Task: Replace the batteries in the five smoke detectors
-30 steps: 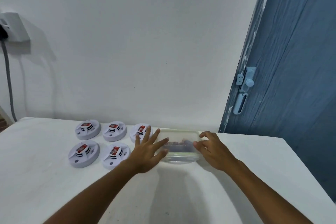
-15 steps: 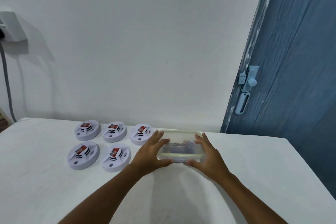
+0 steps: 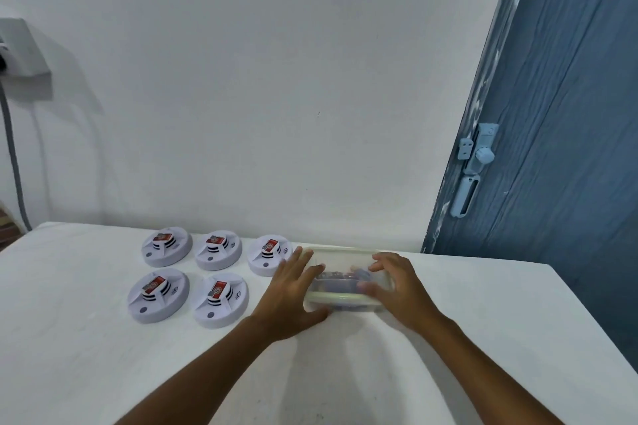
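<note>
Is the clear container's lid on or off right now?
Cannot tell: both hands, left hand and right hand, grip the clear container, blurring its top.

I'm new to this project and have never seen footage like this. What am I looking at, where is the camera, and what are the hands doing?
There is no machine here: a person wears a camera on the head, looking forward and down at their own arms. On the white table lie five round smoke detectors, each showing a red battery on top, in two rows. Beside them sits a clear plastic box with small items inside, too blurred to name. The left hand and right hand grip the box from either side. Behind are a white wall and a blue door.
</note>
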`<state>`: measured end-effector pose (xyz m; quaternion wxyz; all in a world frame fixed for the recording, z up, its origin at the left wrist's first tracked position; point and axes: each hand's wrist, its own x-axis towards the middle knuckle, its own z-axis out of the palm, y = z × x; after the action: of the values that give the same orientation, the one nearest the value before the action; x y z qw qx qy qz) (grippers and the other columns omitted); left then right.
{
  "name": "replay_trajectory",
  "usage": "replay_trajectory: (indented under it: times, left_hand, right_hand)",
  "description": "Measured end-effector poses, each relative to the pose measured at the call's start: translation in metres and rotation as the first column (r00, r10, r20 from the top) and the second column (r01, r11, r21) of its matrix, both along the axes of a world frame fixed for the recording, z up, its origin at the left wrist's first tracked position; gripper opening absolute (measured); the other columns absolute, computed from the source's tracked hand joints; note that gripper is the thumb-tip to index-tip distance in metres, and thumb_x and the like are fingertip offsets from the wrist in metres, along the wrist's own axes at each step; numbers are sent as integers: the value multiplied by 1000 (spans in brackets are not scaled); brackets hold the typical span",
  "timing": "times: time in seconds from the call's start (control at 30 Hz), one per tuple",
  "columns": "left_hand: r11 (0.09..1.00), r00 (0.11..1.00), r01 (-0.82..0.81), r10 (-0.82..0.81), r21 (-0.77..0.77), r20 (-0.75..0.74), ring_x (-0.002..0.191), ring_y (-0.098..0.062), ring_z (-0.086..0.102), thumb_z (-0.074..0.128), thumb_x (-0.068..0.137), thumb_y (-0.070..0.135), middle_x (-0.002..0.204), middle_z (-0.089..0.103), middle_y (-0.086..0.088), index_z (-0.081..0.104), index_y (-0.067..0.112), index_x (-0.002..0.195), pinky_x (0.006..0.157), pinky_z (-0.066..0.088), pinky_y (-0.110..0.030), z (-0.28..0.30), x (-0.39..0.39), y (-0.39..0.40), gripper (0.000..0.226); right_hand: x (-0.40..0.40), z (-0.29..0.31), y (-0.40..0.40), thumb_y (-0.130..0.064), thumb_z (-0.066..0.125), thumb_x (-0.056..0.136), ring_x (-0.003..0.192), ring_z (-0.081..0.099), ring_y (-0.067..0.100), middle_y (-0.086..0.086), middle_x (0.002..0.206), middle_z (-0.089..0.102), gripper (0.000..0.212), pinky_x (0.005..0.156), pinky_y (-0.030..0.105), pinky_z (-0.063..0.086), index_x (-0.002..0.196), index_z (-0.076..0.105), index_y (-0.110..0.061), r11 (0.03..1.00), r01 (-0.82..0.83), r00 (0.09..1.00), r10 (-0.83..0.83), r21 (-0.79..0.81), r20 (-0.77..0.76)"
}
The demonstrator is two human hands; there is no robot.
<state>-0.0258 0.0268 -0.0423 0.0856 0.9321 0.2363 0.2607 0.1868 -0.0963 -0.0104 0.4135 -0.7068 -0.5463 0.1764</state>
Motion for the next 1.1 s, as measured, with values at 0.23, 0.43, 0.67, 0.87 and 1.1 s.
replay_trajectory:
  times: [0.23, 0.43, 0.67, 0.87, 1.1]
  left_hand:
    - [973, 998, 42, -53, 228, 44, 146, -32, 18, 51, 90, 51, 153, 35, -9, 50, 30, 132, 111, 10, -63, -2, 2, -31, 46]
    - [984, 982, -165, 157, -69, -108, 148, -28, -11, 15, 95, 64, 160, -1, 0, 42, 44, 139, 115, 2, -58, 17, -1, -18, 56]
    - [518, 955, -103, 289, -849, 60, 112, -27, 58, 69, 86, 30, 129, 52, -6, 28, 29, 147, 73, 58, -40, 40, 12, -15, 74]
    - [278, 925, -46, 374, -959, 64, 90, -24, 66, 69, 87, 16, 94, 65, -9, 41, 15, 143, 59, 60, -44, 48, 2, -15, 63]
    - [175, 939, -81, 343, -981, -17, 97, -32, 66, 69, 86, 11, 111, 66, -12, 43, 19, 141, 60, 60, -46, 54, -10, -1, 60]
  right_hand:
    - [2, 16, 19, -20, 72, 84, 128, 39, 8, -12, 136, 44, 47, 101, 22, 31, 129, 56, -26, 990, -33, 964, -5, -139, -266]
    - [5, 21, 7, -36, 80, 74, 73, 55, 16, 0, 82, 60, 28, 68, 29, 45, 86, 62, -18, 969, 196, 974, -211, -150, -87]
    - [-11, 30, -6, -32, 71, 85, 74, 66, 27, 14, 99, 68, 27, 63, 37, 59, 102, 59, -15, 936, -17, 848, -173, -353, -501]
    - [-30, 31, -7, -15, 77, 79, 55, 60, 22, 16, 76, 68, 33, 62, 43, 61, 100, 57, 2, 934, -29, 790, -198, -357, -580]
    - [-40, 31, -3, -11, 78, 77, 46, 58, 21, 7, 54, 61, 32, 53, 36, 57, 92, 51, -4, 929, -50, 766, -199, -366, -611]
